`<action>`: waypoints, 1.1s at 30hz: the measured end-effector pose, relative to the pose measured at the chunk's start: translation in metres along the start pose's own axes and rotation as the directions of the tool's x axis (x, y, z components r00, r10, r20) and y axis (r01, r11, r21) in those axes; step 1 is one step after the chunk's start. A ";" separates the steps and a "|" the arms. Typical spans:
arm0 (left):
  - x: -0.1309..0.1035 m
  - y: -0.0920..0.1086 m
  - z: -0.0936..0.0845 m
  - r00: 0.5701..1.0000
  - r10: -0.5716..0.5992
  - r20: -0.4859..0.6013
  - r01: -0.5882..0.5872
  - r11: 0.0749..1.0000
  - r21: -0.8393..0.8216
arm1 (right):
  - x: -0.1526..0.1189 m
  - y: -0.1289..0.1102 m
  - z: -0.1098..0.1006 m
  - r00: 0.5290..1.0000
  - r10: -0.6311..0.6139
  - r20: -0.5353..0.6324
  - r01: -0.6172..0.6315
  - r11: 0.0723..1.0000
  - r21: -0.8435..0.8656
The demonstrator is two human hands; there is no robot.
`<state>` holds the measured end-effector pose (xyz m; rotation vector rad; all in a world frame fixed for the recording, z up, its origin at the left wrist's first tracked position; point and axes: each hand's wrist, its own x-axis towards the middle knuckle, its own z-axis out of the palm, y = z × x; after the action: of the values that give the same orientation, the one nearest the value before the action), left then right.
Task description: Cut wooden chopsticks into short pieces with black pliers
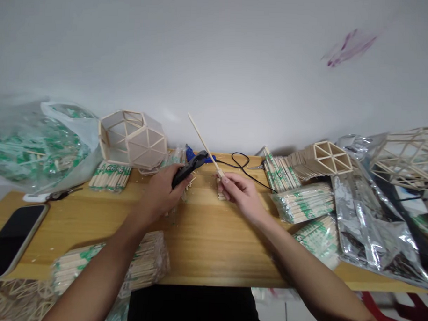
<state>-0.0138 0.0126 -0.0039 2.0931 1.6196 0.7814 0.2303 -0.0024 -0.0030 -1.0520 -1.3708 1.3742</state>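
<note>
My left hand (165, 189) is closed around a black hand tool (190, 169), plier-like in shape, angled up to the right; its exact kind is unclear. My right hand (241, 193) pinches the lower end of a thin wooden chopstick (204, 144), which slants up to the left. The stick passes close to the tool's upper end; whether they touch I cannot tell. Under the right fingers, small wooden pieces (221, 195) partly show. Wood scraps (190, 182) lie beside the left hand. Behind the tool is a blue glue gun (210, 159), partly hidden.
Wrapped chopstick packs (304, 201) lie right, more (149, 259) under my left forearm. Wooden lattice frames (133, 141) stand at the back left and right (410, 155). A black cord (242, 164) loops behind. A phone (14, 240) and a stuffed plastic bag (39, 145) are left.
</note>
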 end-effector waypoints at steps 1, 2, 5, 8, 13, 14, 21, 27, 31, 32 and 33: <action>0.000 0.001 0.001 0.999 0.013 0.030 -0.014 1.000 0.010 | 0.000 0.001 0.000 1.000 -0.008 0.005 0.009 1.000 -0.012; -0.001 0.002 0.002 0.998 0.026 0.054 -0.027 1.000 0.011 | 0.000 0.001 0.001 1.000 -0.015 0.010 0.016 0.999 -0.028; -0.004 0.006 0.004 0.991 0.071 0.109 -0.071 0.997 -0.006 | 0.000 0.005 0.002 0.999 -0.041 0.018 0.043 0.994 -0.103; -0.007 0.011 0.004 0.980 0.127 0.153 -0.124 0.992 -0.031 | 0.001 0.010 0.002 0.996 -0.080 0.031 0.084 0.980 -0.180; -0.011 0.016 0.003 0.965 0.182 0.190 -0.178 0.983 -0.039 | 0.000 0.009 0.000 0.991 -0.121 0.063 0.132 0.965 -0.227; -0.012 0.017 0.003 0.962 0.185 0.199 -0.182 0.983 -0.034 | 0.000 0.008 -0.001 0.991 -0.119 0.068 0.132 0.964 -0.232; -0.013 0.017 0.005 0.960 0.169 0.222 -0.172 0.985 -0.003 | 0.001 0.001 -0.003 0.992 -0.079 0.098 0.097 0.977 -0.189; -0.013 0.017 0.005 0.959 0.179 0.221 -0.178 0.984 -0.025 | 0.001 -0.006 -0.004 0.982 -0.013 0.190 0.032 0.995 -0.097; -0.014 0.018 0.004 0.957 0.176 0.229 -0.169 0.984 -0.048 | 0.000 -0.007 -0.003 0.980 0.001 0.198 0.014 0.997 -0.074; -0.015 0.018 0.004 0.959 0.172 0.226 -0.165 0.985 -0.051 | 0.000 -0.006 -0.002 0.982 0.004 0.191 0.010 0.997 -0.074; -0.015 0.019 0.004 0.960 0.169 0.222 -0.161 0.985 -0.055 | -0.001 -0.006 -0.002 0.983 0.009 0.182 0.005 0.997 -0.075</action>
<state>0.0002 -0.0064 0.0016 2.2217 1.3160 0.5919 0.2323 -0.0029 0.0028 -0.9952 -1.5661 1.4595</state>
